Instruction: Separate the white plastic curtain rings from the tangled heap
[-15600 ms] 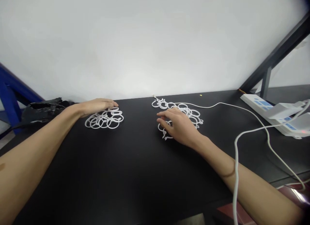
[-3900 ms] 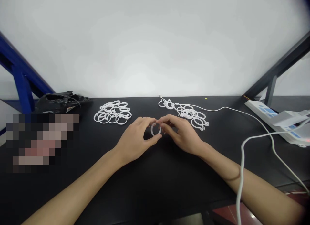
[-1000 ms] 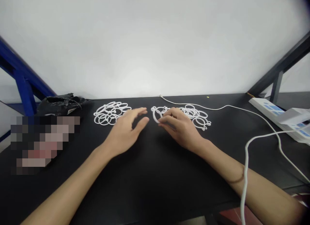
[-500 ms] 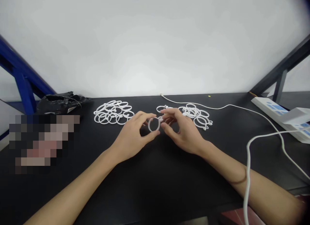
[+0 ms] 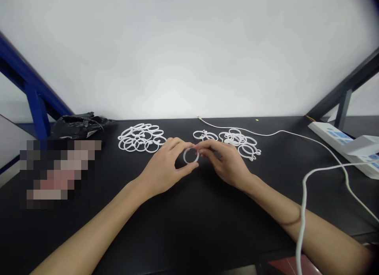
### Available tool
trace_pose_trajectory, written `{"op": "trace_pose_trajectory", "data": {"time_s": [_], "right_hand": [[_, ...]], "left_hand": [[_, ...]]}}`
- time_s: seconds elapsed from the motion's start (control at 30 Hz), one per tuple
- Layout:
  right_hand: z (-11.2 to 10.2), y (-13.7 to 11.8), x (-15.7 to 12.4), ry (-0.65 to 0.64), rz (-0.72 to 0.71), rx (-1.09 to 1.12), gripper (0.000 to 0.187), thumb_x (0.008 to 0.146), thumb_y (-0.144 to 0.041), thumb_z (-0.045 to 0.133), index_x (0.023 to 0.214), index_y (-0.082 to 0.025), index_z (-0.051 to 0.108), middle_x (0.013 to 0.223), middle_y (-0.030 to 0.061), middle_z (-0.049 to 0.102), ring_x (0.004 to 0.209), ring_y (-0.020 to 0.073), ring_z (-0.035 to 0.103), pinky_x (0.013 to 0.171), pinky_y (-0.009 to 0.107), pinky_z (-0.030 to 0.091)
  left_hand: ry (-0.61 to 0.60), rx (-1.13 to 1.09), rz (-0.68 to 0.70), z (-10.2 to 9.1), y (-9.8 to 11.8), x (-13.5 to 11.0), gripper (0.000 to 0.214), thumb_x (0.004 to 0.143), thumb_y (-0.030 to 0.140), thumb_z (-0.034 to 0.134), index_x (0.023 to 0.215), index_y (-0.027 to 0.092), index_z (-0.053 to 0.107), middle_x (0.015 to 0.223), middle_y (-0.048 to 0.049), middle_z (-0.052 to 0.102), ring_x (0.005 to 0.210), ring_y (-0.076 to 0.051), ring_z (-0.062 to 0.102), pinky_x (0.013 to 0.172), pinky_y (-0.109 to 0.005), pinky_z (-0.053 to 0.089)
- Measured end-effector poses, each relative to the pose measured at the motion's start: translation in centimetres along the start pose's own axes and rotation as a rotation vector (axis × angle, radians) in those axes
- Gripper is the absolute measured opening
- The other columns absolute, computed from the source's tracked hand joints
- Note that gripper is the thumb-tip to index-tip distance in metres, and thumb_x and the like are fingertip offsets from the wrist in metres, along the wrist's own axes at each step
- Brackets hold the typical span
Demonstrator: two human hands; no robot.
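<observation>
Head view: above a black bench [image 5: 189,227], the left hand [image 5: 166,166] holds a white ring [image 5: 184,156], fingers gripping it top and bottom. The right hand [image 5: 226,160] pinches the ring's upper right edge — its fingers closed there, partly hiding it. Behind lie more white rings — a left pile [image 5: 141,135] and a right pile [image 5: 235,140], well apart.

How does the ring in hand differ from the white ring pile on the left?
The held ring is a single loop; the left ring pile is many overlapping ones.
The held ring is between the fingertips of the left hand and right hand; the left ring pile lies on the black table.
The held ring is tipped up toward the camera; the left ring pile lies roughly flat.
Shared: pale, thin, round loops.
</observation>
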State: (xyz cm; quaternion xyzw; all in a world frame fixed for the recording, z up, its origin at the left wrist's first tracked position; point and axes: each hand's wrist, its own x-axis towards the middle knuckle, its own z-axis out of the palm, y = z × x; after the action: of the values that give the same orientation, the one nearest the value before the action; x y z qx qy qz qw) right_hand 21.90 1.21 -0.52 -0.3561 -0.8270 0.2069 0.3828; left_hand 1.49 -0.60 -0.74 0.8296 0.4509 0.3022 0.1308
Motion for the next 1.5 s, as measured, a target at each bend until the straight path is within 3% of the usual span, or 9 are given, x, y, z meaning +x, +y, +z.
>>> {"op": "trace_pose_trajectory", "data": {"time_s": [0.1, 0.3, 0.53, 0.77, 1.0, 1.13, 1.27, 1.5], "right_hand": [[0.0, 0.7, 0.1, 0.022, 0.045, -0.079, 0.023, 0.095, -0.023, 0.056, 0.118, -0.023, 0.059, 0.088, 0.0007, 0.070, 0.078, 0.0148, 0.066, 0.073, 0.027, 0.052], [-0.1, 2.8, 0.2, -0.016, 0.059, -0.405, 0.021, 0.092, -0.024, 0.058, 0.112, -0.019, 0.063, 0.099, 0.0085, 0.065, 0.096, 0.0247, 0.057, 0.086, 0.041, 0.050], [-0.1, 3.8, 0.2, 0.008, 0.052, -0.620, 0.027, 0.091, -0.026, 0.058, 0.114, -0.013, 0.064, 0.108, 0.0147, 0.060, 0.100, 0.0293, 0.052, 0.089, 0.044, 0.048], [-0.1, 4.4, 0.3, -0.047, 0.050, -0.670, 0.013, 0.089, -0.019, 0.060, 0.099, -0.014, 0.067, 0.103, 0.0136, 0.061, 0.091, 0.0269, 0.052, 0.084, 0.043, 0.049], [-0.4, 3.4, 0.3, 0.005, 0.010, -0.604, 0.010, 0.092, -0.018, 0.056, 0.094, -0.017, 0.065, 0.102, 0.0126, 0.060, 0.090, 0.0250, 0.051, 0.082, 0.041, 0.049], [-0.3, 2.3, 0.3, 0.020, -0.025, -0.539, 0.010, 0.092, -0.017, 0.056, 0.098, -0.018, 0.065, 0.107, 0.0125, 0.058, 0.096, 0.0243, 0.053, 0.086, 0.040, 0.049], [-0.1, 1.5, 0.2, 0.018, -0.049, -0.500, 0.010, 0.093, -0.018, 0.056, 0.097, -0.018, 0.065, 0.110, 0.0127, 0.058, 0.099, 0.0244, 0.054, 0.088, 0.041, 0.049], [0.0, 0.1, 0.0, -0.008, -0.112, -0.420, 0.009, 0.094, -0.020, 0.054, 0.096, -0.021, 0.063, 0.110, 0.0117, 0.059, 0.100, 0.0240, 0.057, 0.089, 0.043, 0.050]], "left_hand": [[0.034, 0.129, 0.009, -1.1, -1.0, 0.2, 0.035, 0.089, 0.039, 0.058, 0.119, 0.020, 0.057, 0.114, -0.0059, 0.059, 0.109, -0.024, 0.052, 0.095, -0.041, 0.047], [-0.026, 0.410, -0.095, -4.4, -5.3, -0.1, 0.040, 0.083, 0.034, 0.058, 0.121, 0.020, 0.059, 0.117, -0.0094, 0.059, 0.113, -0.032, 0.046, 0.097, -0.049, 0.043], [-0.134, 0.447, -0.102, -4.4, -7.3, -0.6, 0.049, 0.086, 0.034, 0.053, 0.134, 0.022, 0.052, 0.132, -0.0100, 0.055, 0.121, -0.033, 0.043, 0.101, -0.050, 0.040], [-0.120, 0.441, -0.139, -4.4, -7.3, -0.5, 0.050, 0.086, 0.037, 0.054, 0.135, 0.023, 0.052, 0.131, -0.0101, 0.056, 0.118, -0.034, 0.045, 0.098, -0.052, 0.042], [-0.060, 0.423, -0.040, -4.2, -5.8, -0.5, 0.049, 0.088, 0.034, 0.052, 0.135, 0.021, 0.050, 0.133, -0.0087, 0.055, 0.120, -0.031, 0.044, 0.104, -0.050, 0.038], [0.008, 0.384, 0.013, -3.0, -4.4, -0.2, 0.041, 0.092, 0.035, 0.050, 0.129, 0.018, 0.054, 0.124, -0.0085, 0.059, 0.117, -0.028, 0.046, 0.105, -0.048, 0.038], [-0.005, 0.362, 0.046, -1.2, -3.0, 0.0, 0.034, 0.095, 0.036, 0.050, 0.123, 0.019, 0.058, 0.117, -0.0073, 0.063, 0.112, -0.027, 0.049, 0.100, -0.047, 0.041], [0.104, 0.335, 0.020, 0.3, -1.4, 0.1, 0.036, 0.088, 0.051, 0.059, 0.109, 0.020, 0.060, 0.107, -0.0071, 0.066, 0.106, -0.028, 0.053, 0.095, -0.047, 0.043]]}}
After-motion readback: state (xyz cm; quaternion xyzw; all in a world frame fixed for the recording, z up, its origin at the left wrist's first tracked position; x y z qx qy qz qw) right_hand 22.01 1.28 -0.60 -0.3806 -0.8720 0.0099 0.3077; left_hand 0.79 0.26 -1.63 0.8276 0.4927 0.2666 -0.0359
